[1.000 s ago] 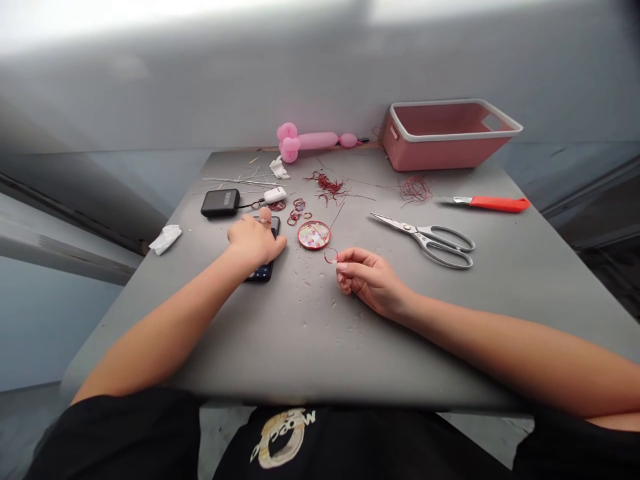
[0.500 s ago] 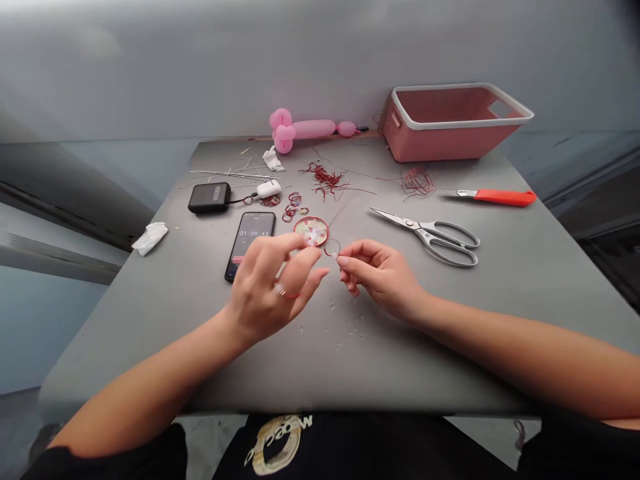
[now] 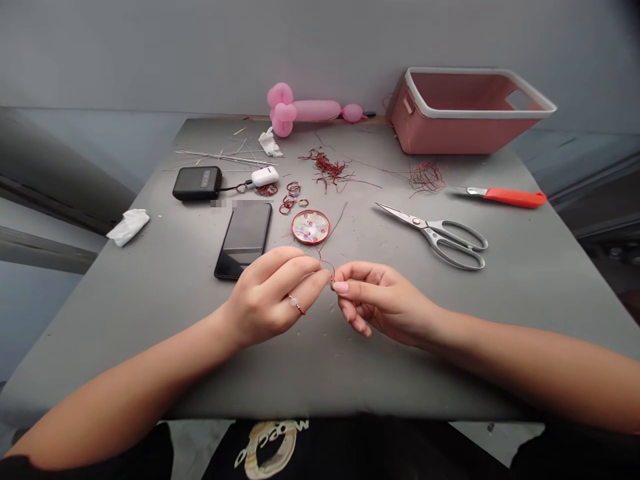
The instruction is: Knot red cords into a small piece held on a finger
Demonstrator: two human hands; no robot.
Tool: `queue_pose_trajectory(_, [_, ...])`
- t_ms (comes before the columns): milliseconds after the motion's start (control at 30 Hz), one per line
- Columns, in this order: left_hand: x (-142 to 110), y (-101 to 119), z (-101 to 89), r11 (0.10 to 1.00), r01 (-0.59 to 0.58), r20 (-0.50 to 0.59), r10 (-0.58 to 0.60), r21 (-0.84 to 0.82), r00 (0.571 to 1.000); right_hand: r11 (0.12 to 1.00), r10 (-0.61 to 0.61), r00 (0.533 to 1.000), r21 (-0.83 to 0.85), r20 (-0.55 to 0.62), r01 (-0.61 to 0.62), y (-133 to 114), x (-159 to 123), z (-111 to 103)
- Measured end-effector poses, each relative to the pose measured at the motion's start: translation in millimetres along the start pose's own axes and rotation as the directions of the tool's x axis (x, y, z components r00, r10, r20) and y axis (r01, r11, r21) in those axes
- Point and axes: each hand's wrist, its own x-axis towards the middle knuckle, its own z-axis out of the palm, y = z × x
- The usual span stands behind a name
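My left hand (image 3: 273,293) and my right hand (image 3: 380,299) meet fingertip to fingertip above the grey table (image 3: 150,320). Both pinch a thin red wire (image 3: 327,265) that runs back toward a round red-rimmed disc (image 3: 311,227) lying just beyond them. The wire's small loop is mostly hidden between the fingertips. A ring sits on one finger of my left hand. A dark phone (image 3: 245,239) lies just left of the disc.
Scissors (image 3: 440,235) lie to the right, an orange-handled knife (image 3: 510,196) beyond them. A pink basket (image 3: 470,137) and pink balloon (image 3: 305,111) stand at the back. Red wire rings (image 3: 290,197), wire tangles (image 3: 327,168), a black power bank (image 3: 197,183) and crumpled tissue (image 3: 128,225) are scattered around.
My left hand left the phone and came across to the right hand, closing on the red wire. The phone screen has gone dark. Both hands drew nearer to me.
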Motion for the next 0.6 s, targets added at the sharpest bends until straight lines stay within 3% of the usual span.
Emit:
queue_pose_trajectory(67, [-1.3, 1.6, 1.4, 0.998, 0.047, -0.018, -0.048, -0.047, 0.999, 0.996, -0.06, 0.998, -0.059, -0.001, 0.06, 0.3, -0.9, -0.4])
queue_pose_trajectory(133, [-2.8, 4.3, 2.6, 0.977, 0.165, -0.02, -0.169, -0.138, 0.985, 0.967, -0.18, 0.984, -0.185, -0.013, 0.175, 0.9, -2.2, -1.0])
queue_pose_trajectory(200, [-2.9, 7.8, 2.6, 0.912, 0.313, 0.027, -0.317, -0.267, 0.948, 0.893, -0.311, 0.95, -0.348, -0.015, 0.287, 1.4, -3.7, -1.9])
queue_pose_trajectory(267, [-0.9, 11.9, 0.6, 0.787, 0.474, 0.143, -0.457, -0.396, 0.878, 0.766, -0.444, 0.896, -0.513, 0.015, 0.388, 2.0, -4.9, -3.3])
queue_pose_trajectory(333, [2.8, 16.2, -2.4, 0.586, 0.646, 0.303, -0.58, -0.489, 0.756, 0.551, -0.596, 0.796, -0.667, 0.105, 0.501, 3.1, -5.2, -5.3])
queue_pose_trajectory(400, [6.7, 20.4, -4.6, 0.317, 0.78, 0.461, -0.663, -0.54, 0.589, 0.251, -0.722, 0.643, -0.769, 0.256, 0.588, 4.8, -4.9, -7.6])
queue_pose_trajectory(467, [9.5, 23.5, -4.8, 0.042, 0.82, 0.579, -0.688, -0.571, 0.438, -0.03, -0.768, 0.501, -0.804, 0.398, 0.594, 5.6, -5.1, -9.1])
queue_pose_trajectory(500, [10.4, 24.4, -4.2, -0.074, 0.814, 0.623, -0.685, -0.576, 0.378, -0.127, -0.77, 0.46, -0.813, 0.442, 0.568, 5.0, -5.8, -9.1])
queue_pose_trajectory(533, [10.9, 24.7, -3.2, -0.166, 0.801, 0.658, -0.675, -0.575, 0.332, -0.176, -0.763, 0.456, -0.826, 0.458, 0.535, 3.2, -7.1, -8.7])
queue_pose_trajectory(600, [11.3, 23.8, -0.9, -0.275, 0.784, 0.705, -0.655, -0.557, 0.271, -0.127, -0.73, 0.554, -0.876, 0.4, 0.465, -4.2, -11.1, -6.6])
